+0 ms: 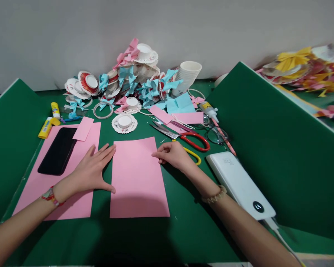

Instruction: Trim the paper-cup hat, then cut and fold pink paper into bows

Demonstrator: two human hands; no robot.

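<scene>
A pink paper sheet (pixel 137 178) lies flat on the green table (pixel 183 222) in front of me. My left hand (pixel 93 170) rests open, fingers spread, between this sheet and a larger pink sheet (pixel 72 207) to the left, touching the middle sheet's left edge. My right hand (pixel 174 154) has its fingers curled, its fingertips pinching the sheet's right edge near the top. A black phone (pixel 58 150) lies on the left pink sheet, with a small pink slip (pixel 83 128) beside it.
Red-handled scissors (pixel 183 136) and a yellow-handled tool (pixel 193 155) lie just past my right hand. A white power bank (pixel 239 185), glasses (pixel 217 134), glue sticks (pixel 48 120), a tape ring (pixel 103 110), stacked paper cups (pixel 187 76) and a pile of paper crafts (pixel 133 81) surround the area. Green dividers (pixel 267 141) stand on both sides.
</scene>
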